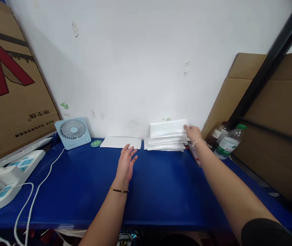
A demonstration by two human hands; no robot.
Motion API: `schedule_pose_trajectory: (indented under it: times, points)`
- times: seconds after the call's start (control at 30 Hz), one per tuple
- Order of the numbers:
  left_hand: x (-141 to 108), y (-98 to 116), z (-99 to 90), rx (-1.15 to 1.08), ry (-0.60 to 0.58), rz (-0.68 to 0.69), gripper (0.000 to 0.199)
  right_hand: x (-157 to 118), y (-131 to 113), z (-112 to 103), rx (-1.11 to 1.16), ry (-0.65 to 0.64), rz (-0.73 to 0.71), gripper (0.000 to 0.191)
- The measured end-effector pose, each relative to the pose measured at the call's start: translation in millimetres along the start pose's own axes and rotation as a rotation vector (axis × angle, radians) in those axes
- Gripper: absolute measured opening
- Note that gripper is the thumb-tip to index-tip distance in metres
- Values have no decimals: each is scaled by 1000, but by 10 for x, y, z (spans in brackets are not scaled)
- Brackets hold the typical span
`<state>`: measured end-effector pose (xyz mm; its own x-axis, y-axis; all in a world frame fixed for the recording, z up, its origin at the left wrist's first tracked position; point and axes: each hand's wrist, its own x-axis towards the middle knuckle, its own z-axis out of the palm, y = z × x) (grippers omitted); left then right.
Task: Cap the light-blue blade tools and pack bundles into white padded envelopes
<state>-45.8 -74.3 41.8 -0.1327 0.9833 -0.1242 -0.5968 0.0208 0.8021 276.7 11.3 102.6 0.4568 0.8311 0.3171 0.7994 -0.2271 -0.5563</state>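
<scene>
Right hand point(193, 133): clamped on top packet point(168, 129), right end, apparently the handiest grip
Left hand point(127, 162): empty, fingers apart

White wall point(130, 61) fills the upper middle of frame. Scuffed: torn patch point(75, 29) upper left, peeled marks point(185, 70) right of centre, green scrap point(64, 105) lower left. Blue table point(161, 194) runs across the lower half, far edge at the wall. Big printed cardboard panel point(15, 89) on the left side, red graphic on it. Right side: plain cardboard point(279, 106), black post point(260, 73) slanting down from upper right, thin dark rail point(274, 131). Light soft, wall shaded at left. Bottom edge below table dark, cluttered, can't make out details.
</scene>
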Motion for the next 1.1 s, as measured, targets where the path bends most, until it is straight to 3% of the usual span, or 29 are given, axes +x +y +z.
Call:
schedule_pose_trajectory:
  times: [0.1, 0.17, 0.2, 0.27, 0.33, 0.4, 0.47, 0.5, 0.6, 0.67, 0.77, 0.87, 0.97, 1.03, 1.1]
  points:
    - [23, 18, 3, -160, 107, -132, 24, -38, 157, 219, -103, 57, 30, 50]
    - [45, 22, -5, -242, 172, -193, 18, -184, 78, 346, -176, 254, -77, 54]
    - [59, 20, -15, -271, 198, -207, 16, -282, -18, 421, -183, 288, -183, 54]
    - [90, 8, -45, -309, 238, -209, 17, -514, -296, 619, -160, 197, -479, 47]
    - [122, -12, -84, -325, 279, -203, 21, -763, -632, 887, -149, -13, -780, 43]
    - [156, -39, -124, -329, 321, -217, 26, -986, -954, 1190, -198, -199, -962, 46]
    - [193, -67, -155, -328, 349, -237, 31, -1142, -1211, 1467, -295, -274, -941, 51]
    - [212, -80, -166, -329, 355, -242, 34, -1189, -1307, 1576, -347, -301, -870, 47]
    - [262, -114, -181, -342, 348, -231, 41, -1231, -1463, 1739, -380, -367, -841, 29]
    - [286, -134, -180, -349, 335, -224, 46, -1228, -1457, 1704, -375, -386, -859, 27]
    - [311, -168, -170, -319, 319, -206, 44, -1270, -1270, 1473, -353, -386, -876, 23]
    - [331, -210, -143, -312, 253, -148, 35, -1387, -889, 1119, -293, -407, -924, 23]
    - [325, -246, -89, -378, 242, -157, 35, -1514, -439, 766, -72, -490, -1077, 27]
    - [284, -260, -32, -405, 248, -134, 35, -1558, -184, 597, 31, -553, -1048, 29]
    - [202, -259, 38, -386, 186, -14, 37, -1554, 2, 508, 164, -624, -948, 41]
